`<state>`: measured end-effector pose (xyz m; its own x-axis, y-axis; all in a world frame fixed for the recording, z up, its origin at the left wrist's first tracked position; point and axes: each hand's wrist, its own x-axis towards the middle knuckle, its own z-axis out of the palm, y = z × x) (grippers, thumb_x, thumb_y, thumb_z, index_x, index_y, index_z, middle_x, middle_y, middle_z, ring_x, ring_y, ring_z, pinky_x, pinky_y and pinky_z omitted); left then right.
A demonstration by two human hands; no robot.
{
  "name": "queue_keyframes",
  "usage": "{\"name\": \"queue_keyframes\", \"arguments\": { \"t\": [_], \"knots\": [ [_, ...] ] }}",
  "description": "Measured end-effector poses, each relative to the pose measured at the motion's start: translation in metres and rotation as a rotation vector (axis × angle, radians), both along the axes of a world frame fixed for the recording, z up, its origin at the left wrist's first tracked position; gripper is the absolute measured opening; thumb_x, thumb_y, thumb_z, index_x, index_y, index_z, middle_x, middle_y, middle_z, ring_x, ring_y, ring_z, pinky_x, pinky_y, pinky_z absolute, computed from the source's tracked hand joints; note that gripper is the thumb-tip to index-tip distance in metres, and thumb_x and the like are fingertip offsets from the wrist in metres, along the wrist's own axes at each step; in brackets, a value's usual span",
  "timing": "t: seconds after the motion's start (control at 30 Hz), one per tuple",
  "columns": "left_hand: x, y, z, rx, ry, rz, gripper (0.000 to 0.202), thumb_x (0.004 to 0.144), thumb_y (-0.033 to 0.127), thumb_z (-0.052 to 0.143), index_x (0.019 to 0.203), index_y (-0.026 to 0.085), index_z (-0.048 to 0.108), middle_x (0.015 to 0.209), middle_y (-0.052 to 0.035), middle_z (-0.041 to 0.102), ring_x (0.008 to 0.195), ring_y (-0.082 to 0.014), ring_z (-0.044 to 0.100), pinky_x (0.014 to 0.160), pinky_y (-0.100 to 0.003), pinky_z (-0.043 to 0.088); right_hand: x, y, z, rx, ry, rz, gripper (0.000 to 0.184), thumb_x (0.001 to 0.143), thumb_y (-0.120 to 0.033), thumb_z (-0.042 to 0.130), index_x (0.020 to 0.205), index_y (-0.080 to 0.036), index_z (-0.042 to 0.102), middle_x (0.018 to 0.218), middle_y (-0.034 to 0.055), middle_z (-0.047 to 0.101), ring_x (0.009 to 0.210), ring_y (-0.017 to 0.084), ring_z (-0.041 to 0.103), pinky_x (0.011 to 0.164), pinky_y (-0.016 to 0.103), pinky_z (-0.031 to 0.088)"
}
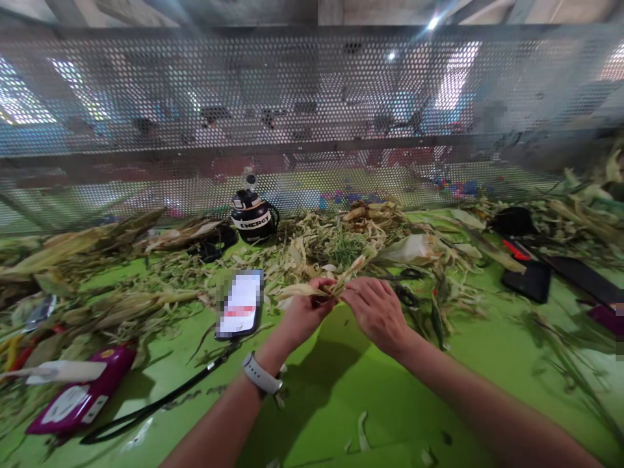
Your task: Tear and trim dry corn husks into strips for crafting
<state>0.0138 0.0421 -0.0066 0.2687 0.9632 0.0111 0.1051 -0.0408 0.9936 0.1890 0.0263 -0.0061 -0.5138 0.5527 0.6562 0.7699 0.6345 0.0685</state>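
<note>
Both my hands meet over the green table [331,403], pinching the same strip of dried corn husk [312,288]. My left hand [305,315], with a white watch on its wrist, is closed around the husk's left part. My right hand [375,312] grips the husk's right end with fingers pressed together. Right behind my hands lies a heap of husks and corn leaves [351,244]. Black scissors [404,289] rest just right of my right hand.
A phone [240,303] lies left of my hands, a black lanyard [160,403] trailing from it. A black bottle [253,218] stands at the back by a perforated metal screen [312,117]. A magenta device [80,396] lies at left, black cases [529,279] at right.
</note>
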Motion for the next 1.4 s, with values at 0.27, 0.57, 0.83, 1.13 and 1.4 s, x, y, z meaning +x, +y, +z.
{"name": "queue_keyframes", "arguments": {
  "t": [0.27,0.57,0.83,1.13,1.4],
  "knots": [
    [0.001,-0.007,0.01,-0.127,-0.159,-0.182,0.037,0.071,0.033,0.067,0.103,0.019,0.054,0.075,0.0009,0.06,0.071,-0.0133,0.054,0.069,-0.026,0.042,0.002,0.002,-0.002,0.046,0.048,0.069,0.01,0.089,-0.015,0.047,0.089,-0.017,0.057,0.076,0.0033,0.064,0.073,0.017,0.049,0.071,0.031,0.035],
    [0.002,-0.005,0.015,-0.132,-0.224,-0.125,0.04,0.07,0.031,0.07,0.107,0.019,0.06,0.089,-0.0019,0.062,0.078,-0.013,0.054,0.072,-0.024,0.04,-0.002,0.002,0.002,-0.008,0.162,-0.016,0.019,0.093,-0.023,0.041,0.085,-0.016,0.057,0.066,0.0031,0.06,0.063,0.016,0.049,0.063,0.027,0.034],
    [0.003,-0.008,0.014,-0.128,-0.207,-0.17,0.04,0.073,0.034,0.067,0.109,0.018,0.061,0.114,-0.0075,0.058,0.09,-0.0161,0.053,0.081,-0.028,0.042,-0.001,0.004,-0.004,-0.013,0.174,-0.052,0.02,0.093,-0.025,0.042,0.085,-0.017,0.059,0.066,0.0026,0.062,0.061,0.016,0.051,0.062,0.027,0.034],
    [-0.001,-0.007,0.009,-0.021,-0.102,-0.296,0.049,0.077,0.027,0.06,0.124,0.023,0.052,0.112,-0.0058,0.061,0.1,-0.0185,0.055,0.091,-0.032,0.042,0.001,0.003,0.0,0.06,0.104,-0.009,0.017,0.091,-0.022,0.046,0.084,-0.017,0.062,0.059,-0.0001,0.06,0.057,0.014,0.047,0.06,0.027,0.032],
    [-0.003,-0.01,0.01,0.006,0.014,-0.357,0.034,0.073,0.02,0.06,0.107,0.019,0.063,0.085,-0.0057,0.069,0.076,-0.0175,0.059,0.075,-0.031,0.047,0.002,0.002,-0.001,0.118,-0.056,0.026,0.013,0.088,-0.018,0.05,0.096,-0.019,0.06,0.096,0.0068,0.065,0.091,0.021,0.051,0.079,0.033,0.034]
  ]
}}
